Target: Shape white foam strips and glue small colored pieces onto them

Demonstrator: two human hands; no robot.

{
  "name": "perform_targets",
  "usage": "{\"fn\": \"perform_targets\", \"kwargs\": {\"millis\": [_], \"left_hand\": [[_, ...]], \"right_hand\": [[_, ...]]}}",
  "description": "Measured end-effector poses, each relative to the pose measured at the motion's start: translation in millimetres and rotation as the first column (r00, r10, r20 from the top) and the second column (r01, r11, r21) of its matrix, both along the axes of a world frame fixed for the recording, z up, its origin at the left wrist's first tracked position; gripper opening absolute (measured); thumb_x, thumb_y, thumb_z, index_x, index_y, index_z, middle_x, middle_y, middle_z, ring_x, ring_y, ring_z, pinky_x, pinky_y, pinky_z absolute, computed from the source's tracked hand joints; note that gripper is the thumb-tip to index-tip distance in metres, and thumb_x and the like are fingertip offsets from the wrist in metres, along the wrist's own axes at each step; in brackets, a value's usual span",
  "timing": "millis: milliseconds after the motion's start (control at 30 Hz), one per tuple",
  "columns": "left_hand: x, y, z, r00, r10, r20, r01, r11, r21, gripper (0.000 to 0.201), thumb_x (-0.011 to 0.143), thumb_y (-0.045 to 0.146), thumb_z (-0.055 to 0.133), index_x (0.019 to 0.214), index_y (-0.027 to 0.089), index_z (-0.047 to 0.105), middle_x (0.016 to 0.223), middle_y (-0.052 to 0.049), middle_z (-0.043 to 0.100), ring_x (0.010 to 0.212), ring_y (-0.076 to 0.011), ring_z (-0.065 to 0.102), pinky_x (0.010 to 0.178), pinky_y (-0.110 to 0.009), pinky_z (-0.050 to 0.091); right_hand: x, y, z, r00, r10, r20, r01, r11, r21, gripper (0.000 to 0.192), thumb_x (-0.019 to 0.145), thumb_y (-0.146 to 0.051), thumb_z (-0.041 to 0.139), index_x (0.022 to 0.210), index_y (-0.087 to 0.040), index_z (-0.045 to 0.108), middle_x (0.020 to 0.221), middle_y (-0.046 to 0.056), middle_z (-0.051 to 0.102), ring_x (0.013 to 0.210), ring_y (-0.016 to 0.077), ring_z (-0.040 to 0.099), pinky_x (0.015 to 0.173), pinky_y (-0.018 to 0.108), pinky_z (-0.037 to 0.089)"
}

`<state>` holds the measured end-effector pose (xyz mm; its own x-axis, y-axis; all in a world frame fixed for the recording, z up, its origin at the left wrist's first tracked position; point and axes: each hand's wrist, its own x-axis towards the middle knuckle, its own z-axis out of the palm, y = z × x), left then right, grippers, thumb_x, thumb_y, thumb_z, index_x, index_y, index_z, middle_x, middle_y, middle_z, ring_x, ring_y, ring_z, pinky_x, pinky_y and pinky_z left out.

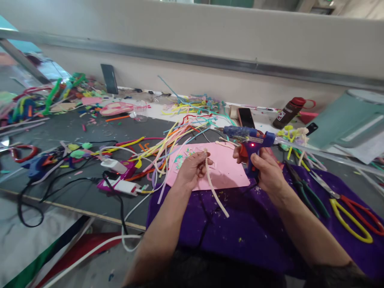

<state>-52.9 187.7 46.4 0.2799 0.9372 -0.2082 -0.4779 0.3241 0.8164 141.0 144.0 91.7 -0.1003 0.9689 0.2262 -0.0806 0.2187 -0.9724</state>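
The person's left hand (192, 170) pinches the upper end of a cream-coloured foam strip (213, 186) between thumb and fingertips, so that the strip hangs down and to the right over a pink foam sheet (222, 166) and onto the purple felt cloth (240, 224) that covers the near part of the table. The right hand (265, 170) is clenched around the handle of a blue and orange hot glue gun (250, 144), its red lamp lit and its nozzle pointing left, toward the top of the strip but apart from it. This reads as the gluing step — the gun is raised and aimed, yet no glue can be seen on the strip's end. The next move seems to call for bringing nozzle and strip tip together with care, a small squeeze of the trigger, and fingertips kept clear of the hot bead. To the right on the cloth lie yellow-handled scissors (349, 220), red-handled scissors (360, 210) and dark green-handled pliers (306, 192); beyond the sheet spreads a tangle of coloured foam strips (180, 136), and a white and pink power strip (120, 185) sits to the left.
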Motion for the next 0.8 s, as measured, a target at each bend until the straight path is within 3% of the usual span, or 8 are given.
{"fn": "perform_targets", "kwargs": {"millis": [133, 300, 500, 800], "left_hand": [[-2.0, 2.0, 0.8, 0.998, 0.061, -0.007, -0.062, 0.998, -0.021, 0.024, 0.066, 0.030, 0.066, 0.082, 0.013, 0.059, 0.059, 0.000, 0.062, 0.036, -0.0025, 0.043, 0.031, -0.014, 0.024], [-1.0, 3.7, 2.7, 0.992, 0.102, -0.078, -0.104, 0.994, -0.030, 0.022, 0.063, 0.027, 0.067, 0.081, 0.015, 0.062, 0.058, 0.001, 0.062, 0.037, -0.0030, 0.044, 0.032, -0.013, 0.028], [2.1, 7.4, 3.6, 0.990, 0.089, -0.108, -0.091, 0.996, -0.012, 0.019, 0.063, 0.023, 0.066, 0.079, 0.014, 0.063, 0.056, 0.001, 0.062, 0.038, -0.0036, 0.048, 0.031, -0.011, 0.030], [1.9, 6.5, 3.4, 0.989, 0.071, -0.132, -0.071, 0.997, 0.003, 0.021, 0.062, 0.023, 0.067, 0.080, 0.012, 0.062, 0.058, -0.001, 0.063, 0.039, -0.0048, 0.050, 0.032, -0.011, 0.031]], "right_hand": [[-6.6, 13.6, -0.1, 0.997, 0.067, 0.032, -0.067, 0.998, 0.000, 0.032, 0.078, -0.048, 0.051, 0.089, -0.020, 0.059, 0.089, 0.006, 0.061, 0.075, 0.0168, 0.054, 0.063, 0.028, 0.045], [9.1, 23.8, 9.1, 0.993, 0.079, 0.091, -0.082, 0.996, 0.023, 0.046, 0.078, -0.059, 0.046, 0.093, -0.018, 0.062, 0.084, 0.005, 0.061, 0.069, 0.0142, 0.055, 0.060, 0.027, 0.046], [20.8, 25.5, 24.6, 0.998, -0.028, 0.051, 0.029, 0.999, -0.026, 0.053, 0.077, -0.066, 0.040, 0.094, -0.020, 0.060, 0.086, 0.004, 0.062, 0.079, 0.0150, 0.060, 0.061, 0.024, 0.048], [19.6, 32.0, 18.3, 0.999, 0.022, -0.050, -0.027, 0.994, -0.103, 0.059, 0.077, -0.069, 0.035, 0.090, -0.016, 0.060, 0.084, 0.005, 0.065, 0.075, 0.0150, 0.062, 0.059, 0.025, 0.049]]}}
